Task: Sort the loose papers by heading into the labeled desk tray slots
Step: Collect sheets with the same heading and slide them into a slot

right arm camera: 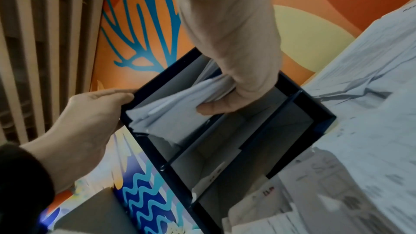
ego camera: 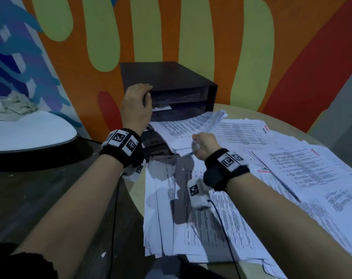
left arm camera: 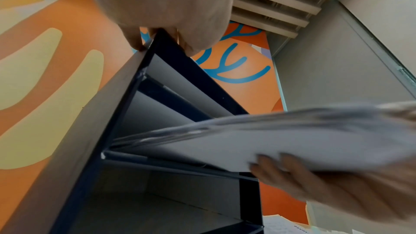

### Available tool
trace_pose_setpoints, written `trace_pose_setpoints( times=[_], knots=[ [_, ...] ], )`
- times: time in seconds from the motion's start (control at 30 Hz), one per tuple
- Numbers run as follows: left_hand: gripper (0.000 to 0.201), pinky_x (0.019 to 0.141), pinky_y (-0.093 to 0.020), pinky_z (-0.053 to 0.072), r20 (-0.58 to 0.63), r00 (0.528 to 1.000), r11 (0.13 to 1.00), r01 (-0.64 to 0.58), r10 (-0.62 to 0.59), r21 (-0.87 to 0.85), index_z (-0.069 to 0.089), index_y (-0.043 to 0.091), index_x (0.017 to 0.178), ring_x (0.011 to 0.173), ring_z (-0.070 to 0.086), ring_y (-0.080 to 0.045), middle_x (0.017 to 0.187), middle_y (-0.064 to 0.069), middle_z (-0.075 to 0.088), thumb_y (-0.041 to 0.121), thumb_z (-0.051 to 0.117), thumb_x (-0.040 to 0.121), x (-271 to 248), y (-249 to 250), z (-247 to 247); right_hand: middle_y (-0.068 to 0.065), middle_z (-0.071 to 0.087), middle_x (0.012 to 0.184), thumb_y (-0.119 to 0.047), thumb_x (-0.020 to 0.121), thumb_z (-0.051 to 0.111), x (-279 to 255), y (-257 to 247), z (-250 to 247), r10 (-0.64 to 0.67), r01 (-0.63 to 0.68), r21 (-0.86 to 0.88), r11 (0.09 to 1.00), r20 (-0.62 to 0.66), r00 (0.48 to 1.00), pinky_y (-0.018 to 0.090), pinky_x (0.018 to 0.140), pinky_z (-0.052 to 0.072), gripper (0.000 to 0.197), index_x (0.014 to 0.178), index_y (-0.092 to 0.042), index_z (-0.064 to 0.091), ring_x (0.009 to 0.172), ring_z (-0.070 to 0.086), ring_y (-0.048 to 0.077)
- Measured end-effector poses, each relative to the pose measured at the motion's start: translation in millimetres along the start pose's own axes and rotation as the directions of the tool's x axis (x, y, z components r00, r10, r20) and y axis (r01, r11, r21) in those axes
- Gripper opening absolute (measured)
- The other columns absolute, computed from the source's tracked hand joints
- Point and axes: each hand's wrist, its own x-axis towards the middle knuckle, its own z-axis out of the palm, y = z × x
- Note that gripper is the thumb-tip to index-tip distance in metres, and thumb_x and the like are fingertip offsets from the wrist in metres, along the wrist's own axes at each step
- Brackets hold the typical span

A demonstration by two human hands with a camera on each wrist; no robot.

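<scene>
A dark desk tray [ego camera: 167, 77] with stacked slots stands at the back of the table, with a white label [ego camera: 161, 107] on a shelf front. My left hand [ego camera: 146, 93] grips the tray's top left front corner, fingers [left arm camera: 135, 40] curled over the edge. My right hand [ego camera: 197, 143] pinches the near end of a stack of printed papers [ego camera: 187, 127]. The stack's far end reaches into a middle slot [right arm camera: 171, 111]. The upper slot holds some sheets. Many loose papers [ego camera: 191, 218] lie spread over the table in front of the tray and to its right.
The round beige table [ego camera: 251, 112] ends just left of the paper pile, with dark floor beyond. A white round platform [ego camera: 30, 133] with crumpled cloth sits at far left. A painted wall stands close behind the tray. Thin cables hang from both wristbands.
</scene>
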Motion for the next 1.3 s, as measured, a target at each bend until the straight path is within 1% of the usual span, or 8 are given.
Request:
trace_pose_setpoints(
  times=[0.1, 0.27, 0.4, 0.7, 0.9, 0.97, 1.13, 1.3],
  knots=[
    [0.031, 0.103, -0.028, 0.037, 0.011, 1.000, 1.000, -0.008, 0.008, 0.015, 0.066, 0.007, 0.120, 0.123, 0.052, -0.023, 0.123, -0.007, 0.065, 0.011, 0.047, 0.096, -1.1, -1.7, -0.5, 0.005, 0.038, 0.066, 0.004, 0.095, 0.048, 4.3, -8.4, 26.2, 0.047, -0.045, -0.026, 0.999, 0.068, 0.997, 0.028, 0.061, 0.051, 0.017, 0.081, -0.006, 0.046, 0.053, 0.039, 0.017],
    [0.032, 0.102, -0.019, 0.033, 0.010, 1.000, 0.999, -0.022, 0.021, 0.031, 0.066, 0.008, 0.121, 0.123, 0.051, -0.020, 0.124, -0.004, 0.064, 0.011, 0.047, 0.095, -1.4, -5.3, -0.1, 0.004, 0.037, 0.065, -0.002, 0.100, 0.045, 15.2, -18.4, 36.5, 0.155, -0.146, -0.072, 0.987, 0.143, 0.977, 0.012, 0.027, 0.022, 0.020, 0.081, -0.008, 0.045, 0.033, 0.035, 0.011],
    [0.031, 0.102, -0.019, 0.034, -0.011, 0.999, 0.999, -0.033, 0.033, 0.043, 0.066, 0.008, 0.120, 0.124, 0.051, -0.020, 0.123, -0.004, 0.064, 0.010, 0.048, 0.094, -2.4, -6.9, 3.3, 0.012, 0.054, 0.058, 0.003, 0.098, 0.045, 23.9, -32.4, 54.2, 0.072, -0.082, 0.076, 0.994, 0.127, 0.989, 0.014, 0.028, 0.035, 0.007, 0.102, -0.001, 0.048, 0.026, 0.048, 0.010],
    [0.031, 0.104, -0.019, 0.033, -0.022, 0.998, 0.997, -0.051, 0.052, 0.065, 0.066, 0.009, 0.120, 0.124, 0.051, -0.020, 0.124, -0.003, 0.064, 0.007, 0.051, 0.093, -4.0, -10.2, 6.1, 0.038, 0.043, 0.135, 0.003, 0.099, 0.035, 29.1, -30.6, 94.9, 0.110, -0.158, 0.462, 0.873, 0.129, 0.985, 0.048, 0.069, 0.058, 0.043, 0.140, 0.014, 0.026, 0.108, 0.058, 0.048],
    [0.034, 0.104, -0.017, 0.032, -0.020, 0.999, 0.996, -0.043, 0.045, 0.077, 0.066, 0.010, 0.121, 0.125, 0.050, -0.019, 0.125, -0.002, 0.064, 0.006, 0.051, 0.092, -4.5, -8.5, 6.0, 0.035, 0.041, 0.139, 0.002, 0.100, 0.032, 30.9, -25.3, 90.3, 0.135, -0.220, 0.606, 0.764, 0.183, 0.974, 0.046, 0.085, 0.054, 0.041, 0.139, 0.017, 0.028, 0.110, 0.058, 0.043],
    [0.034, 0.104, -0.015, 0.030, -0.013, 0.999, 0.996, -0.041, 0.042, 0.082, 0.065, 0.010, 0.122, 0.126, 0.050, -0.019, 0.126, -0.002, 0.064, 0.005, 0.051, 0.091, -5.1, -7.1, 5.4, 0.040, 0.036, 0.141, -0.002, 0.102, 0.028, 31.0, -24.1, 87.5, 0.158, -0.247, 0.508, 0.825, 0.212, 0.964, 0.052, 0.096, 0.048, 0.041, 0.137, 0.020, 0.028, 0.124, 0.048, 0.049],
    [0.035, 0.104, -0.006, 0.021, -0.018, 0.999, 0.996, -0.041, 0.043, 0.075, 0.064, 0.009, 0.123, 0.127, 0.048, -0.020, 0.127, -0.003, 0.062, 0.006, 0.049, 0.091, -5.1, -8.1, 5.9, 0.033, 0.057, 0.079, 0.007, 0.094, 0.051, 4.2, -23.3, 37.4, -0.046, 0.038, 0.074, 0.997, 0.114, 0.992, 0.028, 0.044, 0.053, 0.007, 0.098, 0.002, 0.051, 0.042, 0.062, 0.031],
    [0.034, 0.119, -0.035, 0.022, -0.037, 0.999, 0.998, 0.031, -0.029, 0.057, 0.062, 0.007, 0.122, 0.132, 0.043, -0.025, 0.129, -0.007, 0.060, 0.010, 0.051, 0.090, -5.6, 2.5, 12.8, 0.018, 0.058, 0.071, -0.001, 0.091, 0.058, 8.9, -32.4, -76.3, -0.321, 0.279, -0.385, 0.879, -0.046, 0.946, 0.028, 0.048, 0.047, 0.006, 0.084, 0.000, 0.059, 0.058, 0.054, 0.025]
  ],
)
